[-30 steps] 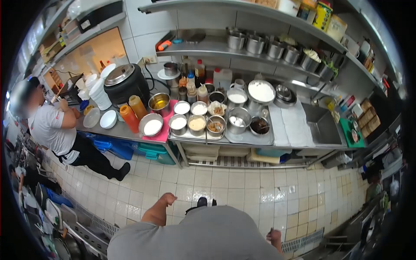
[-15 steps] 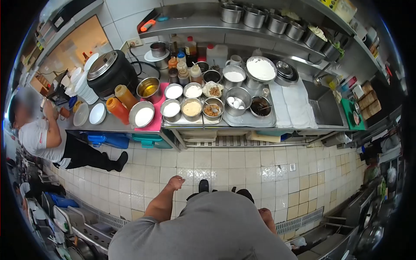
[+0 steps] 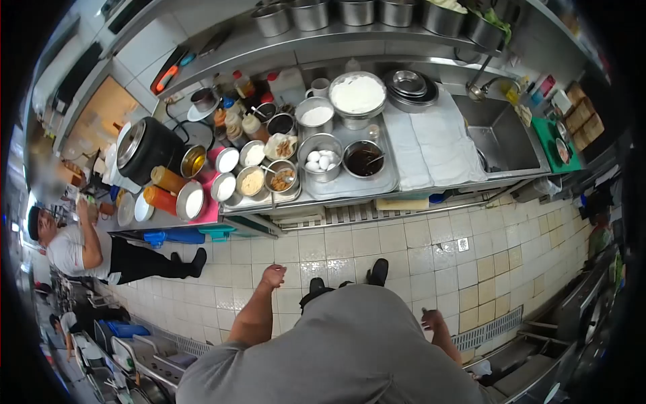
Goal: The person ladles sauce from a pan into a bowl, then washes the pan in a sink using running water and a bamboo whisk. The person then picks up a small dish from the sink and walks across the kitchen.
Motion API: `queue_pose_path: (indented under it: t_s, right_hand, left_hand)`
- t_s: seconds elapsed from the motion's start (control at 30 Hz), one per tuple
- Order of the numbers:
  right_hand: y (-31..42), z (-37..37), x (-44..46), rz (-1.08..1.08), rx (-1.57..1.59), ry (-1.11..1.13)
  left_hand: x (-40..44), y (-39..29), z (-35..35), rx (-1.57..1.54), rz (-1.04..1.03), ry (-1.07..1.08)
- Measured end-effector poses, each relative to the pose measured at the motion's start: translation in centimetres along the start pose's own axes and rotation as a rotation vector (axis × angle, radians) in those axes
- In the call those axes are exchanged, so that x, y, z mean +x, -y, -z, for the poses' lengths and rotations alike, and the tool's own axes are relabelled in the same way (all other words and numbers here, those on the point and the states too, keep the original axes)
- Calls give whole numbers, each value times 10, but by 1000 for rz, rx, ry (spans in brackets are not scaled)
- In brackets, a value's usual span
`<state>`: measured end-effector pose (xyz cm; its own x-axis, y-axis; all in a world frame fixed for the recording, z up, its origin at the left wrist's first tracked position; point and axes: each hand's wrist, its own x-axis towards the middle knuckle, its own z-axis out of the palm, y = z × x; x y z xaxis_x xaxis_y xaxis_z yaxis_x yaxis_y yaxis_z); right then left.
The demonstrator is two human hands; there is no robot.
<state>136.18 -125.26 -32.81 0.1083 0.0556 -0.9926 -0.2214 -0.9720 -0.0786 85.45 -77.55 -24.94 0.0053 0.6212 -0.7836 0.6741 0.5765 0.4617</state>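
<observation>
My left hand [image 3: 273, 276] hangs over the tiled floor, its fingers loosely bent and apart, with nothing visible in it. Lower right, my right hand [image 3: 434, 320] is curled; a small dark tip shows at its fingers, too small to name. Neither hand touches the counter [image 3: 323, 205]. Nearest ahead are a bowl of white eggs [image 3: 321, 161], a pot of dark sauce with a utensil [image 3: 364, 160] and a bowl of brown pieces with a spoon [image 3: 281, 176]. Behind them is a large pot of white powder [image 3: 358, 94].
A sink [image 3: 498, 135] and green board [image 3: 553, 145] are at the right, beside white cloths [image 3: 437, 145]. Sauce bottles [image 3: 160, 199] and a black cooker [image 3: 145, 151] stand left. A person [image 3: 84, 249] stands at the left counter. Pots line the shelf [image 3: 282, 46].
The view has shifted toward the sink, and the counter contents appear further left and higher. My right hand has swung out from beside my body. The person at left has raised an arm.
</observation>
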Motion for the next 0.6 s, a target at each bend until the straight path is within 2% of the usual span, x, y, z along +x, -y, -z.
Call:
queue_pose_path:
  t_s: [0.03, 0.07, 0.1, 0.13, 0.17, 0.23, 0.3, 0.37, 0.4, 0.47, 0.5, 0.53, 0.57, 0.6]
  right_hand:
    - [-64, 53, 131, 349, -107, -20]
    - [-24, 68, 108, 66, 157, -159]
    - [-55, 98, 145, 559, -155, -207]
    - [-13, 104, 96, 399, 57, -250]
    - [52, 100, -5, 256, 289, -318]
    - [83, 141, -13, 282, 285, -233]
    - [106, 160, -13, 302, 285, -144]
    - [127, 175, -16, 396, 191, -423]
    - [134, 176, -19, 428, 251, -442]
    - [134, 187, 14, 468, 285, -387]
    - [136, 191, 33, 360, 289, -290]
    - [133, 189, 42, 366, 290, -222]
    - [125, 194, 72, 363, 329, -85]
    - [124, 193, 91, 331, 259, -67]
  left_hand:
    - [0, -11, -14, 105, -117, -8]
    - [-3, -13, -30, 200, -225, -11]
    - [-9, -17, -48, 184, -211, -13]
    - [-12, -27, -63, 221, -278, -3]
    - [-14, -34, -75, 260, -345, -1]
    - [-9, -27, -101, 221, -360, 37]
    - [-16, -19, -115, 279, -415, 45]
    - [-22, -1, -122, 258, -353, 31]
    - [-19, 16, -120, 339, -294, 38]
    - [-27, 25, -108, 388, -217, 7]
    - [-45, 23, -98, 369, -139, -29]
    - [-58, 21, -90, 348, -61, -62]
    - [-58, 22, -84, 314, -49, -93]
    - [-57, 24, -78, 253, -110, -149]
